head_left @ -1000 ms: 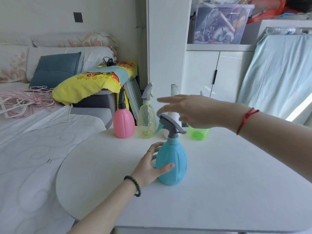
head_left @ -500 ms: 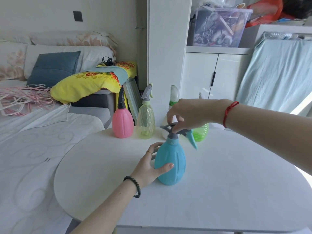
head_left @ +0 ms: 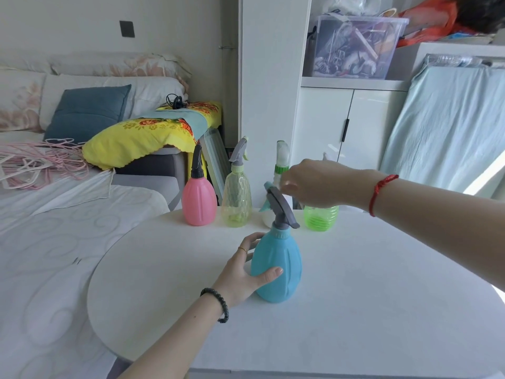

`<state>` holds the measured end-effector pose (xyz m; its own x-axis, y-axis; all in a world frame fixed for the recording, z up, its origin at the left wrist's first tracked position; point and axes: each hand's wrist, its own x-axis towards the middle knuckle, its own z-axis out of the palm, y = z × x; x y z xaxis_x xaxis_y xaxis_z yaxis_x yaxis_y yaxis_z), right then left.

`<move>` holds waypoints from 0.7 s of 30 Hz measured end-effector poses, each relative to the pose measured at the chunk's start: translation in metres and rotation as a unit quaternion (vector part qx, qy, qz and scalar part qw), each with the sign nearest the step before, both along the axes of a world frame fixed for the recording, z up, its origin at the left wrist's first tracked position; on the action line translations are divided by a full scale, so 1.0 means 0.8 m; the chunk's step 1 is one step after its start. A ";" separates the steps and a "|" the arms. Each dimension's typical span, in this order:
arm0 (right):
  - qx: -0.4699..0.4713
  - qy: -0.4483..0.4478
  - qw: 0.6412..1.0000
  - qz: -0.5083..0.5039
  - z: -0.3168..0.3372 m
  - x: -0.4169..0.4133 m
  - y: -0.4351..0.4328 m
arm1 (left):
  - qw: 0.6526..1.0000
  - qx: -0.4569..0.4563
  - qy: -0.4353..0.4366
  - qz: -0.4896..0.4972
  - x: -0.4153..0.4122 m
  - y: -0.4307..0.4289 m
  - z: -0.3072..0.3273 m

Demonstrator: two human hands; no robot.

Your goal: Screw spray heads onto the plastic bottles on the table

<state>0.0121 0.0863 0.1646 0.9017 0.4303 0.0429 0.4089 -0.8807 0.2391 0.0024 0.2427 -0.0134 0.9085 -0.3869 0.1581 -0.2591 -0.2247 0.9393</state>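
Note:
A blue plastic bottle stands upright near the middle of the white round table. A grey spray head sits on its neck, with the teal nozzle pointing back and left. My left hand wraps the bottle's left side, thumb on the front. My right hand hovers just behind and above the spray head with loose, spread fingers; the fingertips are close to the head's top and grip nothing.
Along the table's far edge stand a pink bottle with a black head, a clear yellow bottle with a grey head, a white bottle and a green bottle. A bed lies left; white cabinets stand behind.
The spray head has turned on the blue bottle: its nozzle swung from pointing right to back-left. My right hand has let go of the head and lifted slightly. My left hand has kept its hold.

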 end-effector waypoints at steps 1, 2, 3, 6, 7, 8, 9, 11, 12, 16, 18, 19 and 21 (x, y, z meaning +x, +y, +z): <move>0.007 0.014 1.000 0.010 0.002 -0.001 -0.004 | 1.000 0.001 0.000 -0.001 0.000 0.000 0.000; 0.005 0.031 0.999 0.031 0.005 -0.005 -0.006 | 1.000 0.002 0.000 0.000 0.000 0.000 0.000; -0.020 0.036 0.997 0.058 0.006 -0.006 -0.009 | 1.000 0.003 0.000 0.001 0.000 0.000 0.000; -0.068 0.012 0.990 0.125 0.001 -0.008 -0.006 | 1.000 0.007 -0.001 0.004 0.000 0.000 0.000; -0.058 0.016 0.991 0.123 0.000 -0.007 -0.005 | 1.000 0.008 -0.002 0.005 0.000 0.000 0.000; -0.046 0.021 0.992 0.115 0.001 -0.008 -0.004 | 1.000 0.009 -0.002 0.006 -0.001 0.000 0.000; -0.038 0.022 0.993 0.111 0.000 -0.007 -0.004 | 1.000 0.010 -0.003 0.006 -0.001 0.000 0.001; -0.032 0.020 0.993 0.108 0.000 -0.008 -0.003 | 1.000 0.014 -0.002 0.006 -0.002 0.000 0.001; -0.030 0.016 0.994 0.106 0.000 -0.008 -0.004 | 1.000 0.015 -0.002 0.005 -0.001 0.001 0.001; 0.022 0.005 0.994 0.108 -0.012 -0.011 -0.011 | 1.000 0.012 0.001 0.003 -0.003 0.003 0.001; 0.063 -0.010 0.991 0.115 -0.019 -0.011 -0.017 | 1.000 0.010 0.002 0.005 -0.005 0.004 0.001; 0.088 -0.017 0.989 0.114 -0.026 -0.011 -0.021 | 1.000 0.009 0.000 0.007 -0.006 0.003 0.001; 0.181 -0.027 0.979 0.095 -0.047 -0.016 -0.031 | 1.000 0.005 0.004 0.014 -0.007 0.001 0.001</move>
<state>-0.0005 0.0613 0.1270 0.7994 0.5372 0.2688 0.5683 -0.8214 -0.0484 -0.0033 0.2437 -0.0129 0.9205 -0.3622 0.1466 -0.2446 -0.2415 0.9391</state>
